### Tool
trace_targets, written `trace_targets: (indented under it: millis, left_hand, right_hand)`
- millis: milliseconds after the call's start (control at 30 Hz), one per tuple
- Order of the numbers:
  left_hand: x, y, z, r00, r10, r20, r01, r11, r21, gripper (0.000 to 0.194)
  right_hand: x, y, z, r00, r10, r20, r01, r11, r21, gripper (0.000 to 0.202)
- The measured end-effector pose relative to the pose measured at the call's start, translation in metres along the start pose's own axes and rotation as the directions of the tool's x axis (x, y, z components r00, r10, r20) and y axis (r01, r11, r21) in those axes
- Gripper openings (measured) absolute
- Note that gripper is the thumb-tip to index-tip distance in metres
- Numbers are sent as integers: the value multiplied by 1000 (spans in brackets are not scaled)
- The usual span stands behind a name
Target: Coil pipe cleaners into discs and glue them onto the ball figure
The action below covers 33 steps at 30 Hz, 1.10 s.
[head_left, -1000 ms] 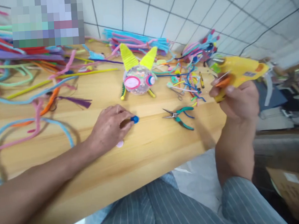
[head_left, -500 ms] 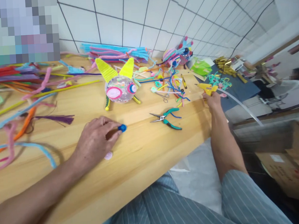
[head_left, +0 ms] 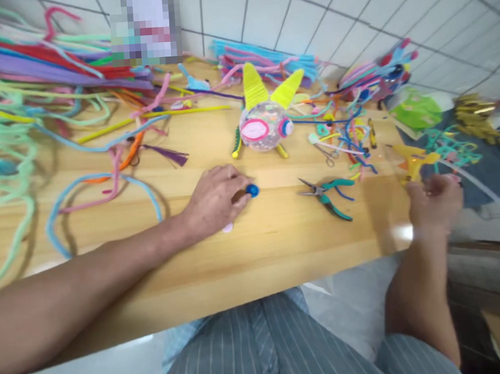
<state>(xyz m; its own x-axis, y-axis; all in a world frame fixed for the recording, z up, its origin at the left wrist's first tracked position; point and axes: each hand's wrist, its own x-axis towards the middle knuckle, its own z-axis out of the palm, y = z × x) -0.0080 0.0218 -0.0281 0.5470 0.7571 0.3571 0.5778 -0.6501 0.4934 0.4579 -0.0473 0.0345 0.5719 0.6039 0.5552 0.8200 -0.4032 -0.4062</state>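
Between the thumb and fingers of my left hand (head_left: pixel 221 200) is a small round blue piece (head_left: pixel 252 190), held low over the wooden table. A pale pink disc (head_left: pixel 227 228) lies partly hidden under that hand. My right hand (head_left: pixel 435 201), somewhat blurred, is at the yellow glue gun (head_left: pixel 415 160) on the right, its fingers bent near the handle; whether they still grip it is unclear. Behind the blue piece stands a clear ball figure (head_left: pixel 268 135) with yellow ears, pink and blue eyes and short legs. Green-handled pliers (head_left: pixel 324 194) lie open between my hands.
Colourful pipe cleaners (head_left: pixel 77 73) cover the table's left and back. Small scissors (head_left: pixel 329 157) and wire scraps (head_left: pixel 357 141) lie behind the pliers. A striped figure (head_left: pixel 366 81) and a green packet (head_left: pixel 417 109) are at the back right, against the tiled wall.
The view has swung left, so the table things sit further right in the picture. My left hand still holds the blue piece. My right hand's fingers have shifted at the glue gun's handle.
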Motion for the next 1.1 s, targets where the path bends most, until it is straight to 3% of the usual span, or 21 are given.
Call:
trace_targets:
  millis: [67, 133, 167, 233, 333, 400, 467, 533, 700, 900, 967, 1067, 1100]
  left_hand:
    - [1, 1, 0, 1000, -7, 16, 7, 1000, -1, 23]
    - [1, 1, -1, 1000, -9, 19, 9, 1000, -13, 22]
    - [1, 1, -1, 1000, -9, 17, 9, 1000, -17, 21]
    - [1, 1, -1, 1000, -9, 15, 10, 1000, -17, 21]
    - [2, 0, -3, 1000, -5, 29, 5, 1000, -19, 21]
    - [4, -1, -5, 999, -1, 54, 3, 999, -42, 21]
    - [6, -3, -7, 997, -3, 73, 8, 997, -72, 19]
    - [7, -6, -9, 997, -7, 75, 14, 995, -97, 17]
    - [8, -8, -9, 998, -22, 55, 27, 995, -96, 15]
    - [7, -7, -12, 997, -16, 69, 24, 994, -107, 20]
    - [7, -7, -12, 998, -2, 70, 9, 995, -97, 18]
    - [7, -8, -11, 998, 25, 50, -21, 996, -88, 17]
    - [7, -8, -11, 999, 32, 41, -29, 996, -90, 18]
  right_hand:
    - [-31, -35, -13, 984, -128, 121, 113, 986, 120, 16]
    - [-65, -81, -24, 875, -364, 319, 266, 912, 313, 9]
    - [-80, -106, -28, 785, -489, 380, 321, 846, 426, 7]
    - [-107, -151, -29, 553, -720, 420, 413, 674, 612, 8]
    - [-135, -199, -16, 246, -878, 410, 487, 478, 731, 8]
    - [-149, -215, -3, 106, -902, 417, 519, 408, 751, 12]
    - [-160, -224, 10, 51, -907, 419, 533, 379, 756, 14]
    - [-169, -228, 22, 59, -912, 406, 541, 371, 755, 14]
    - [-182, -228, 34, 132, -905, 405, 527, 410, 744, 20]
    - [-167, -225, 25, 174, -857, 486, 257, 516, 817, 10]
    - [-151, -225, 22, 243, -798, 552, 181, 596, 782, 7]
    - [-124, -224, 25, 401, -653, 642, 47, 715, 697, 10]
    - [-117, -223, 29, 431, -610, 665, -11, 733, 680, 13]
